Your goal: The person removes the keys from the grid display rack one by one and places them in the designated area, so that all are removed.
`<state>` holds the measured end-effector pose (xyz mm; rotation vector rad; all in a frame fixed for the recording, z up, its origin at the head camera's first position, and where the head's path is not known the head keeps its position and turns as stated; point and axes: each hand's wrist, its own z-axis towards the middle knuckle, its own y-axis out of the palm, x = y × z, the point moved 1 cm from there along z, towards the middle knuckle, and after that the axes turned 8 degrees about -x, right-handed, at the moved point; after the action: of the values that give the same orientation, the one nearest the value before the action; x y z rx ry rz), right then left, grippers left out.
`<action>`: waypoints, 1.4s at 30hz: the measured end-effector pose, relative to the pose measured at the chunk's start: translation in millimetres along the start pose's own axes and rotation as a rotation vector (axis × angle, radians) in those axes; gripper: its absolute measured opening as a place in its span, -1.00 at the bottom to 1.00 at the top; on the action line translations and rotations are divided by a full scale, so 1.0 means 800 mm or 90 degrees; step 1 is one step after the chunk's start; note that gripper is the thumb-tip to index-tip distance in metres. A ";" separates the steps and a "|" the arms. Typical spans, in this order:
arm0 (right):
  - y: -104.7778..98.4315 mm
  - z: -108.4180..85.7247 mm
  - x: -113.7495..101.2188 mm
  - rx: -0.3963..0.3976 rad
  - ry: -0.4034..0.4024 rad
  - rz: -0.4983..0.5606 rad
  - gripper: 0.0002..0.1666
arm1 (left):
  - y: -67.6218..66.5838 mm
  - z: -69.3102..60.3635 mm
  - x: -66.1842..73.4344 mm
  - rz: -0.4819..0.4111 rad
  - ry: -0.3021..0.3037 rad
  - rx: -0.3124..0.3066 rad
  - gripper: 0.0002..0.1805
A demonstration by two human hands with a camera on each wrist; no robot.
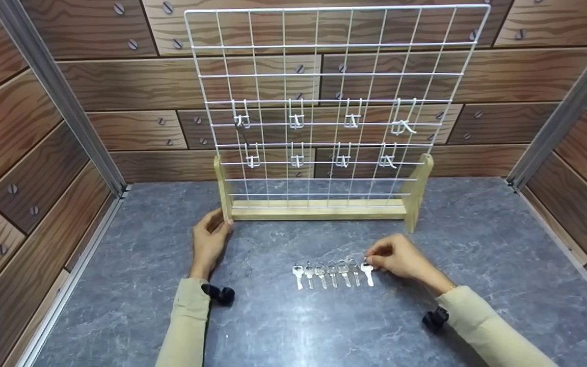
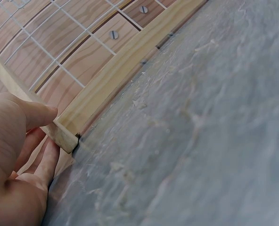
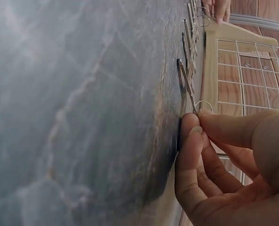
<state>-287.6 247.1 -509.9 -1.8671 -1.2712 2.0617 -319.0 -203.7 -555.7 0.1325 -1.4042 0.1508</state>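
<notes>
A white wire grid (image 1: 316, 76) stands in a pale wooden base (image 1: 319, 210). My left hand (image 1: 209, 243) grips the foot of the base's left side panel (image 1: 223, 191); in the left wrist view the thumb lies on one face and the fingers on the other. On the grey tabletop, several silver keys (image 1: 321, 275) lie in a row, each with a thin ring. At the row's right end my right hand (image 1: 401, 256) pinches one key (image 1: 368, 276) by its head end between thumb and fingertips. The right wrist view shows that key (image 3: 187, 87) tilted, its ring partly hidden.
Two rows of white hooks hang on the grid, among them an upper right hook (image 1: 404, 126) and a lower left hook (image 1: 253, 161). Wood-patterned walls (image 1: 135, 84) with metal corner posts (image 1: 64, 97) enclose the grey tabletop (image 1: 283, 336).
</notes>
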 end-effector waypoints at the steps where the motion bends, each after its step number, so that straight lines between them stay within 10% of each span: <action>1: 0.000 0.000 0.000 0.000 0.003 -0.005 -0.91 | 0.000 0.000 0.000 0.002 0.000 -0.001 -0.52; 31: 0.001 0.002 -0.004 0.009 -0.012 -0.009 -0.92 | -0.001 0.001 -0.003 -0.001 0.007 0.002 -0.52; 42: -0.019 0.015 -0.049 0.066 -0.050 -0.080 -0.84 | 0.002 0.000 0.001 -0.003 -0.001 0.009 -0.52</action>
<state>-294.5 229.0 -470.9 -1.6350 -1.2377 2.1109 -319.1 -202.3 -555.1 0.1475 -1.4041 0.1563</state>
